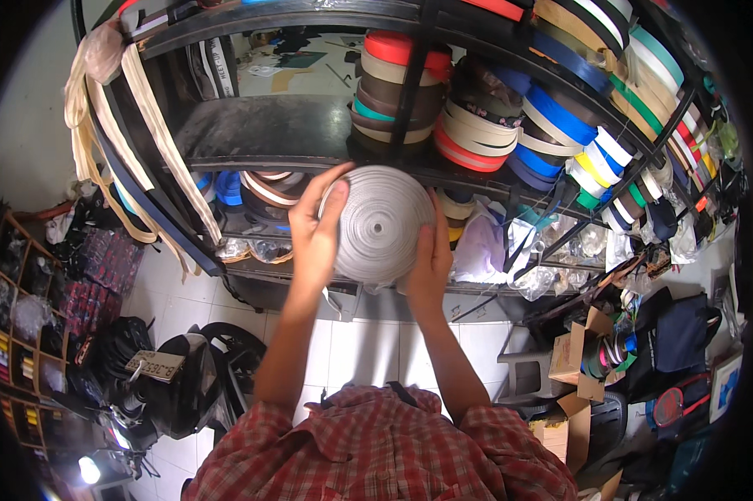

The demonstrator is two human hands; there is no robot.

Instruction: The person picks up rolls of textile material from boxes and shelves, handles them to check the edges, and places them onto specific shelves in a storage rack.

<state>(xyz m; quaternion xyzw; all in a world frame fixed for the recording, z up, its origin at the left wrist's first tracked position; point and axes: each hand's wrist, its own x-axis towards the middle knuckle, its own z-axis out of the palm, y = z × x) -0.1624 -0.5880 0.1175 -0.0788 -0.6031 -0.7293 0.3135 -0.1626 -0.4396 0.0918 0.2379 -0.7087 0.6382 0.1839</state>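
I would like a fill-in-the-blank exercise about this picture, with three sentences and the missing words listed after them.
1. The left hand and the right hand hold one large roll of webbing tape whose colour is ____.
2. The roll is held in front of a black metal ____ loaded with coloured tape rolls.
3. The person's shirt has a red ____ pattern.

Missing words: grey; shelf; checked

A large grey roll of webbing tape [379,224] is held upright, its flat coiled face and small centre hole turned toward the camera, in front of the dark metal shelf rack [268,129], at mid-shelf height.
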